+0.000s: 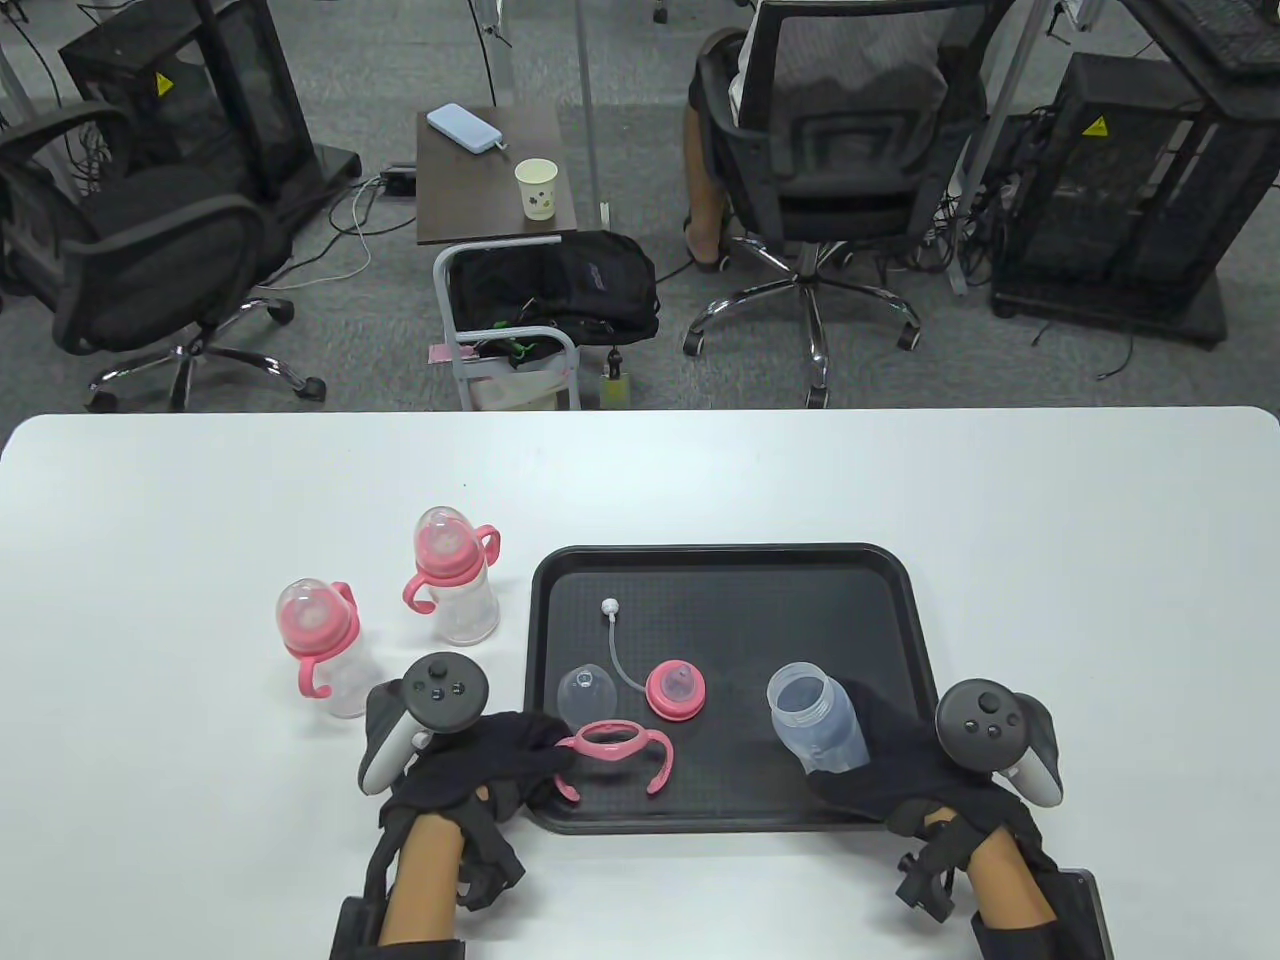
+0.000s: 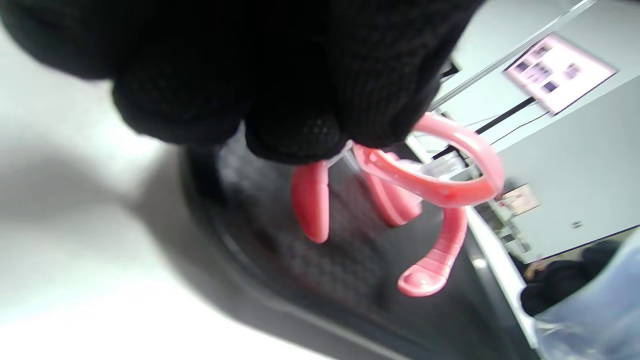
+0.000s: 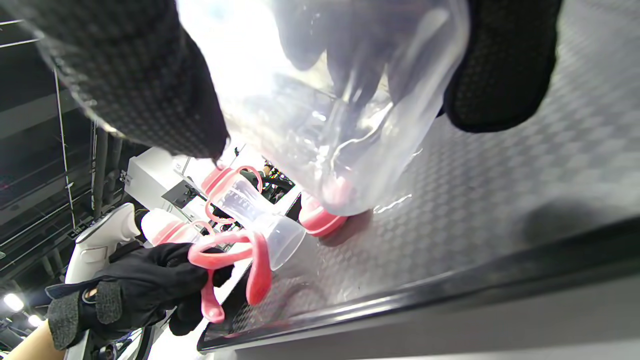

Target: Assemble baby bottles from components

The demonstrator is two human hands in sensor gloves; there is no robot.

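My left hand [image 1: 520, 750] pinches the pink handle ring [image 1: 615, 745] at its left side, over the front left of the black tray [image 1: 725, 560]; the ring shows in the left wrist view [image 2: 440, 185] and the right wrist view [image 3: 235, 260]. My right hand [image 1: 890, 750] grips the clear bottle body [image 1: 815, 720], open mouth facing away from me; it fills the right wrist view [image 3: 320, 115]. On the tray lie a clear dome cap [image 1: 587, 693], a pink collar with nipple [image 1: 677, 690] and a white straw [image 1: 620, 640].
Two assembled bottles with pink handles stand on the white table left of the tray, one nearer me [image 1: 320, 645] and one farther [image 1: 455, 575]. The table's far edge [image 1: 640, 415] borders an office floor with chairs.
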